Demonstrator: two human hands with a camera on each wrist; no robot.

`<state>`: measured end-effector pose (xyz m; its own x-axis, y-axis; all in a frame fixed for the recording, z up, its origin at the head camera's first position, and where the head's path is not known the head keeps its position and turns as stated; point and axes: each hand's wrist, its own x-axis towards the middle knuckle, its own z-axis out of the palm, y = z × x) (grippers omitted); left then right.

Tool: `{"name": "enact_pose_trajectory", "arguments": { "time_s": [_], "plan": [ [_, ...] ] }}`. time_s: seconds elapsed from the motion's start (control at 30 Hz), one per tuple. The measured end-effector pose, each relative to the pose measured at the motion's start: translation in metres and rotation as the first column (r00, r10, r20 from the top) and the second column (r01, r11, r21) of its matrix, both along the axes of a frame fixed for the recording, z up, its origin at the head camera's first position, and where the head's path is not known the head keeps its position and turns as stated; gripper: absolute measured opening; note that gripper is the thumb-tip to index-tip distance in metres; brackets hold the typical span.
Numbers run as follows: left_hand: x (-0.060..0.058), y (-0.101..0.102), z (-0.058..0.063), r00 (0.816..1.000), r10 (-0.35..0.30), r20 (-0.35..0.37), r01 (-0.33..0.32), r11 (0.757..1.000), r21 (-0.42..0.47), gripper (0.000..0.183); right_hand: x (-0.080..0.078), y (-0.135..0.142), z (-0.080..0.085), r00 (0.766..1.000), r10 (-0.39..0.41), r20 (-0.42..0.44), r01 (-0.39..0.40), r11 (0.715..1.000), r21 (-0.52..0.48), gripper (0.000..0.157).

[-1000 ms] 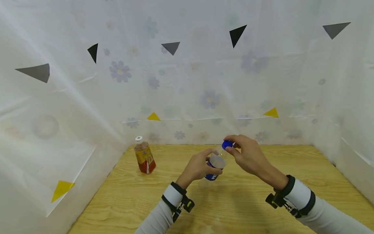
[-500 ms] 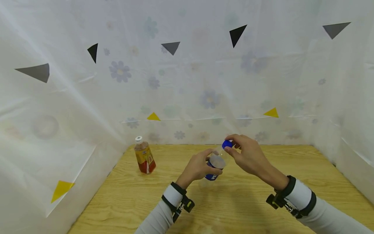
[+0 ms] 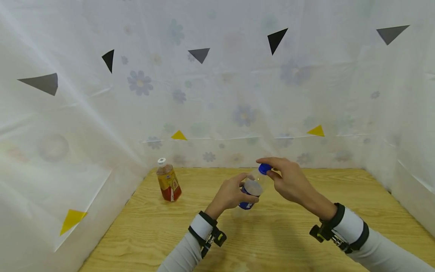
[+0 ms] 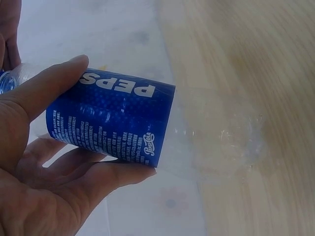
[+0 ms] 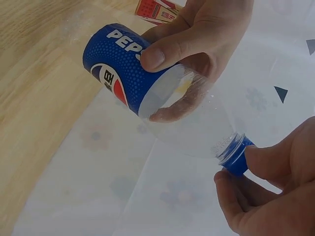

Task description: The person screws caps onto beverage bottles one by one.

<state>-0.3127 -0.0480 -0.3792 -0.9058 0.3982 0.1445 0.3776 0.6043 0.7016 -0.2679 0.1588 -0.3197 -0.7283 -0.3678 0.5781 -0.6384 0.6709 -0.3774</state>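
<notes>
My left hand (image 3: pixel 231 193) grips a clear plastic Pepsi bottle (image 3: pixel 253 187) around its blue label (image 4: pixel 113 118), holding it tilted with its neck to the upper right. No drink shows inside the bottle. Its blue cap (image 3: pixel 264 169) sits at the mouth, and my right hand (image 3: pixel 289 180) pinches this bottle cap between thumb and fingers. In the right wrist view the thumb lies on one side of the cap (image 5: pixel 235 161), a fingertip at the other. Part of the bottle is hidden behind my left fingers.
A bottle of reddish-amber drink (image 3: pixel 168 184) with a white cap and yellow label stands upright at the back left of the wooden table (image 3: pixel 136 234). Pale flowered sheeting (image 3: pixel 217 94) with black, grey and yellow triangles encloses the table's back and sides.
My right fingers have shifted round the blue cap; the index finger now reaches farther left over it and the thumb has drawn slightly right. The left hand and the bottle have stayed put.
</notes>
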Motion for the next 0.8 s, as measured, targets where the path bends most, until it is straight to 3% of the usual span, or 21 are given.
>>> {"name": "enact_pose_trajectory", "arguments": {
  "time_s": [0.23,0.8],
  "plan": [
    [0.0008,0.0003,0.0012,1.000,-0.002,-0.002,0.002,1.000,-0.003,0.056,-0.0019,-0.0007,-0.0021,1.000,0.014,0.017,-0.013,0.999,-0.032,0.039],
    [0.0020,-0.0011,0.0000,1.000,-0.010,-0.027,0.010,1.000,0.008,0.057,-0.0067,-0.0047,-0.0059,0.998,-0.028,-0.047,0.027,0.999,-0.019,0.029]
  ]
}}
